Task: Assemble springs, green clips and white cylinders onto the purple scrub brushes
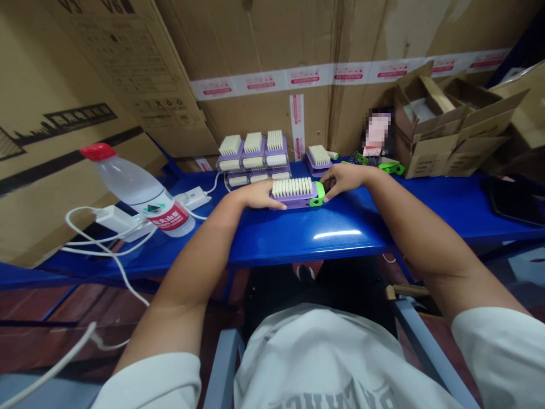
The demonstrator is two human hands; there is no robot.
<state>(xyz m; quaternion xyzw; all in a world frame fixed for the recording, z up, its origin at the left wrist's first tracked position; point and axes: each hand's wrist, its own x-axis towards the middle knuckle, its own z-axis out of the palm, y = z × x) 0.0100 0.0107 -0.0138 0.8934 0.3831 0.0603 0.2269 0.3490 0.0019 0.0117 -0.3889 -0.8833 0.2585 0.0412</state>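
A purple brush (293, 199) with pale bristles facing up lies on the blue table in front of me, a bright green piece (317, 194) at its right end. My left hand (259, 195) grips the brush's left end, thumb along the near side. At the other end my right hand (344, 179) has its fingers closed on the green piece. Behind my left hand stands a stack of similar purple brushes (254, 156). Another purple brush (319, 159) sits just beyond my right hand.
On the left, a water bottle (145, 193) with a red cap stands among white cables and a power strip (128, 224). Cardboard boxes (447, 130) stand at the back right, near loose green pieces (392, 168). A dark phone-like object (515, 199) lies far right.
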